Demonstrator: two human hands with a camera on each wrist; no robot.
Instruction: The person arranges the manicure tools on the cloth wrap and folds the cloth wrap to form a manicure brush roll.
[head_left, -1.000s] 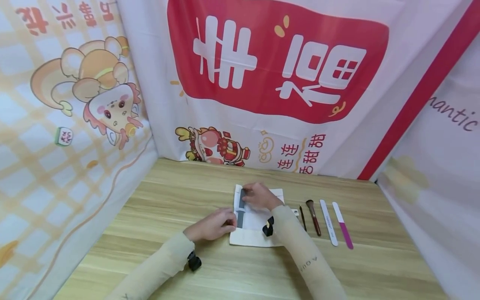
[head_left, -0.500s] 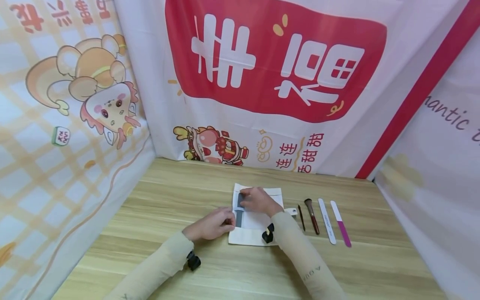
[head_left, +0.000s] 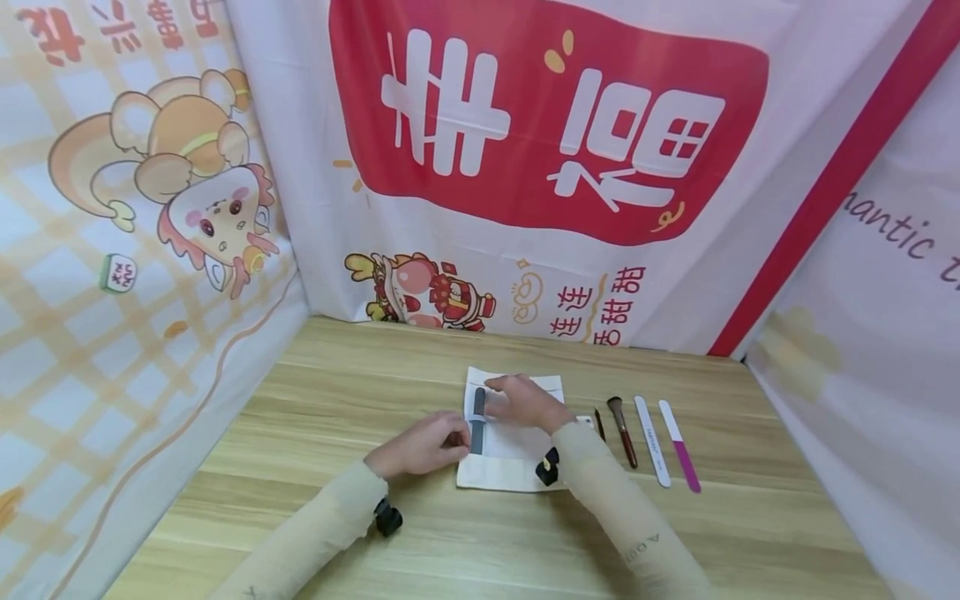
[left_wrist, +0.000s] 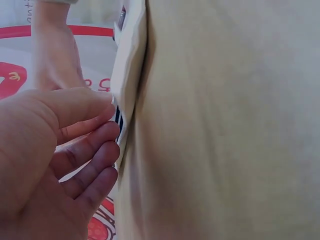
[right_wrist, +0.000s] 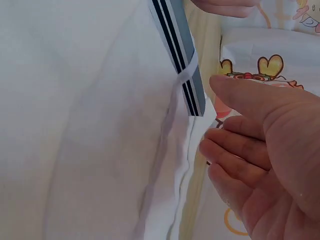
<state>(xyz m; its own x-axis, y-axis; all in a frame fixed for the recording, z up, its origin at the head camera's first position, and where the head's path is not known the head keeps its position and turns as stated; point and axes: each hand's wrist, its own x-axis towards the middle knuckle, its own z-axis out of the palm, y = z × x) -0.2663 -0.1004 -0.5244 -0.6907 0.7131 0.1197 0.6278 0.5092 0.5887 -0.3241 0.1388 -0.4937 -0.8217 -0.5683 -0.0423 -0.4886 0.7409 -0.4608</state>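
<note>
Fingertips [left_wrist: 111, 131] of the left hand [head_left: 426, 446] touch the white pouch [head_left: 510, 475] at its left edge, near the closer corner; can't tell if they pinch; right hand [head_left: 528, 404] relaxed, holding nothing, just beside the far end of the grey striped strip [head_left: 480, 400], which lies along the pouch's left side under a white loop [right_wrist: 189, 70]. Risk, my read: a right-hand bump could skew the strip in the loop; cloth could creep if left lifts; right sleeve [head_left: 626, 500] could knock the thin dark tool [head_left: 599, 423]; brush [head_left: 622, 433], white file [head_left: 652, 442], white-and-pink file [head_left: 681, 450] lie further right on the table [head_left: 375, 375].
</note>
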